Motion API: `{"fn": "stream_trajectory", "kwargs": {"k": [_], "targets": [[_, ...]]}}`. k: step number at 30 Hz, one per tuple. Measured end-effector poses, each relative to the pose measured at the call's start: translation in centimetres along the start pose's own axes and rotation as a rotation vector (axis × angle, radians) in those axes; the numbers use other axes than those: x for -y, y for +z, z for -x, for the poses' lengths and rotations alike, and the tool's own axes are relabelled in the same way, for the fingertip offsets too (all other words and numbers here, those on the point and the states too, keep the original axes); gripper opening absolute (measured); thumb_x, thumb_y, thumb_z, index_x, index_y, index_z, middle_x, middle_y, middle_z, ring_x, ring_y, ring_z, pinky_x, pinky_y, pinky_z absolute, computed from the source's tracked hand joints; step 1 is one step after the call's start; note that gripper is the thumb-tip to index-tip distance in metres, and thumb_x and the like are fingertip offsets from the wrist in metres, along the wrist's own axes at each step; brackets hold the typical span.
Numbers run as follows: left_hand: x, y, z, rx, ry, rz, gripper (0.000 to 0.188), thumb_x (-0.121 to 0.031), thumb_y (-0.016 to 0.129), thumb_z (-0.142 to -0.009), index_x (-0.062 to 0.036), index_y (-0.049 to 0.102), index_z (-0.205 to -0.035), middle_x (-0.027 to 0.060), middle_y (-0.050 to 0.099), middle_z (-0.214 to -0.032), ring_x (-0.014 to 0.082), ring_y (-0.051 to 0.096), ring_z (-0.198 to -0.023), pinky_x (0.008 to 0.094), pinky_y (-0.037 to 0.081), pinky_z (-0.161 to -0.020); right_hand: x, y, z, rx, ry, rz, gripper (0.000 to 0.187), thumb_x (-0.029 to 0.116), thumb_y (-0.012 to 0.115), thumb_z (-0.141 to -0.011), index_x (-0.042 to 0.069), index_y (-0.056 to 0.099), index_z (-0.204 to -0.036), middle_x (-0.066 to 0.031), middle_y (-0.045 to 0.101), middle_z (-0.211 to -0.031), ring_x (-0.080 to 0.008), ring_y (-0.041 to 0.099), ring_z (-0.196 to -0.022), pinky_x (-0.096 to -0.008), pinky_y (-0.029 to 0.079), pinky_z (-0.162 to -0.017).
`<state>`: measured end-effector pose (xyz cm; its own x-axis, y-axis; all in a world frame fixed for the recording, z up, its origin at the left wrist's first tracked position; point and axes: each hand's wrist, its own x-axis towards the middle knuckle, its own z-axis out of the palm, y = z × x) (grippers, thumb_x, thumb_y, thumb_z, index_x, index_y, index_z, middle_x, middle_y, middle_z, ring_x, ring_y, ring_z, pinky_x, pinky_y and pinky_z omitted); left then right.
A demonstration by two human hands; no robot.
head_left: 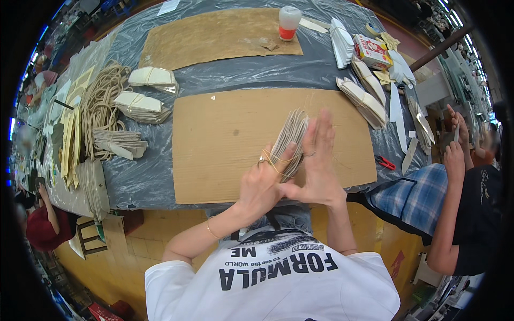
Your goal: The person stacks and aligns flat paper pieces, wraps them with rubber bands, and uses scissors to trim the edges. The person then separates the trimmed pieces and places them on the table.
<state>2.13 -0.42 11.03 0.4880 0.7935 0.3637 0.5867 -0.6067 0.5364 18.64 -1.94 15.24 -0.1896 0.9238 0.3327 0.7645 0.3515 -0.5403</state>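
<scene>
A bundle of thin beige cords (289, 134) stands tilted above the cardboard sheet (230, 155), with a thin yellowish band around its lower part. My left hand (263, 177) is closed round the near end of this bundle, thumb lying over the cords. Beside it, on the right, my right hand (320, 160) has its fingers stretched out, slightly smeared by motion. Its palm side faces the cords, and its thumb reaches toward my left hand. Whether the right palm touches the bundle I cannot tell.
Coiled beige cord (101, 101) and banded stacks of pale strips (152, 78) lie on the left. At the right are more stacks (362, 101), a small box (373, 52) and red snips (385, 162). A cup (289, 23) stands on the far cardboard (214, 40). A co-worker (455, 176) works at the right.
</scene>
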Motion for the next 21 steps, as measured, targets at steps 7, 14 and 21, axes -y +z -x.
{"fn": "stream_trajectory", "kwargs": {"k": [7, 14, 21], "targets": [[-0.2, -0.6, -0.6, 0.039, -0.026, -0.002, 0.095, -0.027, 0.075, -0.075, -0.0187, 0.022, -0.153, 0.0206, 0.055, -0.121, 0.0338, 0.064, -0.077, 0.0400, 0.053, -0.058, -2.4, 1.4, 0.7, -0.042, -0.098, -0.381, 0.111, 0.088, 0.025, -0.077, 0.011, 0.004, -0.155, -0.0261, -0.017, -0.156, -0.0452, -0.015, -0.144, -0.0568, -0.006, -0.114], [-1.0, -0.9, -0.8, 0.050, -0.003, 0.062, 0.096, -0.028, 0.076, -0.072, -0.0231, 0.024, -0.153, 0.0188, 0.053, -0.124, 0.0336, 0.064, -0.068, 0.0399, 0.052, -0.053, -2.8, 2.0, 0.8, -0.087, -0.095, -1.297, 0.102, 0.084, 0.004, -0.082, 0.014, 0.023, -0.153, -0.0070, -0.019, -0.159, -0.0240, -0.005, -0.149, -0.0429, 0.002, -0.118], [-0.8, -1.7, -1.0, 0.254, -0.144, 0.047, 0.101, -0.029, 0.073, -0.077, -0.0070, 0.011, -0.154, 0.0222, 0.063, -0.104, 0.0355, 0.066, -0.078, 0.0430, 0.053, -0.061, -2.6, 2.6, 1.3, -0.132, -0.099, -1.740, 0.100, 0.081, 0.000, -0.084, 0.014, 0.037, -0.148, -0.0074, -0.014, -0.161, -0.0230, -0.009, -0.148, -0.0440, -0.003, -0.117]]}}
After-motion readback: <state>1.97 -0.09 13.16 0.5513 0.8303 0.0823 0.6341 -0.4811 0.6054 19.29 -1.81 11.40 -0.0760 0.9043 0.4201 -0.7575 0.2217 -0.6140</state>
